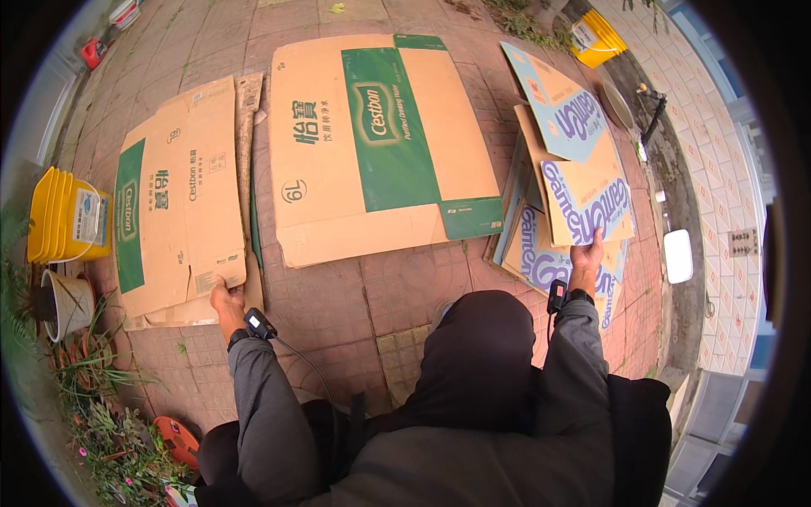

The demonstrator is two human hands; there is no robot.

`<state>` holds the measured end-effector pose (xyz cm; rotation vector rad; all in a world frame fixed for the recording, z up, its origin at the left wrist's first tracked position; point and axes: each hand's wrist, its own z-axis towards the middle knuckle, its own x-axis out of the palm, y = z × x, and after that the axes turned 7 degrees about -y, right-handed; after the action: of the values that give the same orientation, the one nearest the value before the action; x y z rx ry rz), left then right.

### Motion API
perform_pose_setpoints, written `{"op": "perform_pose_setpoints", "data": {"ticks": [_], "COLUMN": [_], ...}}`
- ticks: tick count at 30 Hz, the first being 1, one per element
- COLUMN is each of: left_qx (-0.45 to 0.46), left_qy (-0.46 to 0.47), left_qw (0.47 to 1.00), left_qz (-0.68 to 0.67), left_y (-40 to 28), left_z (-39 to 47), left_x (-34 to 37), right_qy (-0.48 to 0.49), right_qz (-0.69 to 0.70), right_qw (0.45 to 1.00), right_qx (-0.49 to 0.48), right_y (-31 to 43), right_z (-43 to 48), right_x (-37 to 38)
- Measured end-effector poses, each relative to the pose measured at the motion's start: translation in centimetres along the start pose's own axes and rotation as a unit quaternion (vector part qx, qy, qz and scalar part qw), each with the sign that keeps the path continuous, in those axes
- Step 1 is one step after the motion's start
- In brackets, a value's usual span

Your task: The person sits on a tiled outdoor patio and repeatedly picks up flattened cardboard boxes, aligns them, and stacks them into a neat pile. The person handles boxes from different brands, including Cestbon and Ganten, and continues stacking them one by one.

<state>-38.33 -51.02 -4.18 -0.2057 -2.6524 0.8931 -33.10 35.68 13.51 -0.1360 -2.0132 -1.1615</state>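
My left hand [229, 299] grips the near right corner of a flattened Cestbon cardboard box [190, 209] that tops a stack on the left, its thumb above the board. My right hand [588, 255] holds the near edge of a flattened cardboard box with purple lettering [580, 196], on a pile at the right; its fingers are partly hidden. Above that box in the view lies a light blue and brown flattened carton [557, 108]. Between the two piles a large flattened Cestbon box with a green band [393, 139] lies flat on the paving, touched by neither hand.
Yellow buckets stand at the left [70, 215] and upper right [595, 38]. A white pot [70, 304] and flowering plants [114, 443] line the lower left. Near the tiled wall [722, 253] are a white lid-like item [678, 256] and a round dish [614, 104]. Reddish paving tiles [323, 304] cover the ground.
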Motion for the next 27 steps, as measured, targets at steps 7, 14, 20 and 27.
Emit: {"op": "perform_pose_setpoints", "data": {"ticks": [7, 14, 20, 27], "left_qx": [0.003, -0.035, 0.032, 0.061], "left_qy": [-0.039, -0.018, 0.032, -0.007], "left_qw": [0.999, 0.999, 0.999, 0.998], "left_qz": [-0.017, -0.029, -0.028, -0.027], "left_y": [1.6, 3.1, 4.0, 4.2], "left_z": [-0.9, 0.2, 3.3, 0.4], "left_x": [0.6, 0.5, -1.3, -1.0], "right_qy": [-0.112, -0.232, -0.265, -0.198], "right_qz": [0.003, 0.037, 0.018, -0.043], "right_qw": [0.993, 0.971, 0.964, 0.976], "right_qx": [-0.047, -0.044, 0.023, 0.076], "right_y": [-0.4, -3.0, -1.9, -2.8], "right_z": [-4.5, -5.6, -5.1, -3.6], "right_x": [-7.3, -14.5, -17.9, -21.8]}}
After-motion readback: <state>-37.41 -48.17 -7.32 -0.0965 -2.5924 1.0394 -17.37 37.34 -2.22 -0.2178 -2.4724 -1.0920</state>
